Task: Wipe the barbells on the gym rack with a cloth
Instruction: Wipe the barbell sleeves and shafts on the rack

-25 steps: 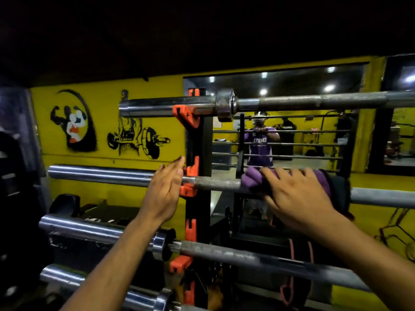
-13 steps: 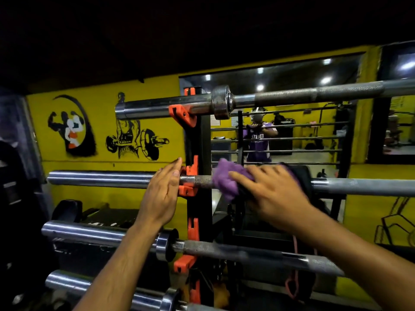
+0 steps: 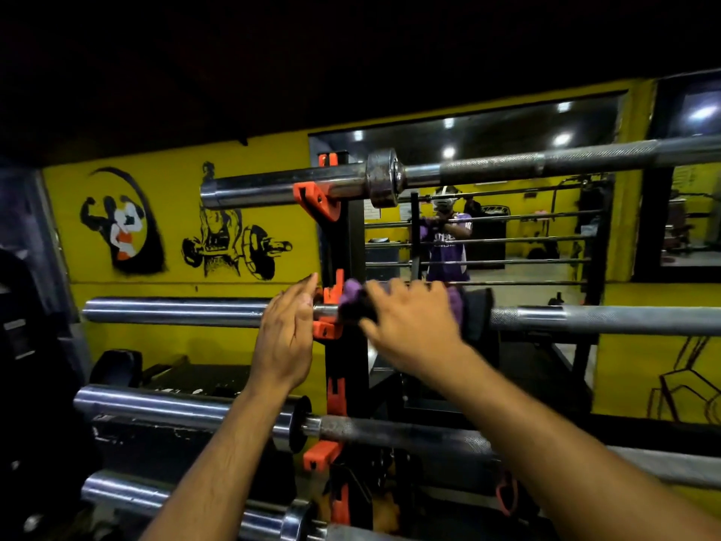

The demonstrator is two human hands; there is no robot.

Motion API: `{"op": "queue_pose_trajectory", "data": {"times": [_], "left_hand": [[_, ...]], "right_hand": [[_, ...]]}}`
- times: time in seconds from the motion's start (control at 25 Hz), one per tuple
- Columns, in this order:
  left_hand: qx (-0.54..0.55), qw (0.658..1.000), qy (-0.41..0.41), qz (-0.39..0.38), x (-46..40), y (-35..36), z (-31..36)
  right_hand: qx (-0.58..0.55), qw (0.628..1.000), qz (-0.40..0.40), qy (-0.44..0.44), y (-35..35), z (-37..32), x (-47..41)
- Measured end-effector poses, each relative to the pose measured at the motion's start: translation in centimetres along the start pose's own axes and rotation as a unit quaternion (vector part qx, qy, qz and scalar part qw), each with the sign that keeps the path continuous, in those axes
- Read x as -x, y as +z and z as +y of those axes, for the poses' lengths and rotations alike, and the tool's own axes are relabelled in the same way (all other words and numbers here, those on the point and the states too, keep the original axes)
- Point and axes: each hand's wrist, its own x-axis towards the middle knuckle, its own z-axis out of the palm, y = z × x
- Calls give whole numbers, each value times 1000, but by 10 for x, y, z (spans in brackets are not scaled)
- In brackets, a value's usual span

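Note:
Several steel barbells lie level on a black rack with orange hooks. My right hand presses a purple cloth around the second barbell, right beside the rack's upright. My left hand rests flat, fingers together, against the sleeve of that same bar just left of the orange hook. Above runs the top barbell. Under my arms sit a third barbell and a fourth barbell.
A yellow wall with black gym murals stands behind the rack. A mirror behind the bars reflects a person in a purple shirt. Dark equipment fills the left edge.
My right hand has slid the purple cloth leftward along the second barbell, up to the rack upright. My left hand has stayed on the bar's sleeve.

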Motion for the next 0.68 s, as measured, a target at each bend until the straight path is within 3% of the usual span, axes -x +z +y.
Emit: {"op": "queue_pose_trajectory", "data": {"times": [0.08, 0.24, 0.32, 0.44, 0.52, 0.6, 0.68], "left_hand": [[-9, 1000, 9, -10, 0, -3, -1], [-24, 999, -9, -26, 1, -6, 2], [-24, 999, -16, -23, 3, -4, 3], [-19, 1000, -11, -2, 2, 1, -1], [-15, 1000, -10, 8, 1, 4, -2], [-10, 1000, -11, 10, 1, 6, -2], [-9, 1000, -9, 9, 1, 5, -1]], "right_hand": [[14, 998, 15, -57, 9, -15, 13], [-18, 994, 53, -96, 10, 31, 53], [-25, 995, 87, -52, 2, 63, 78], [-14, 988, 115, 99, -18, 105, 87], [11, 979, 76, 189, -30, 101, 66], [24, 979, 8, 200, -28, 73, 38], [2, 991, -4, 135, -15, 31, 18]]}}
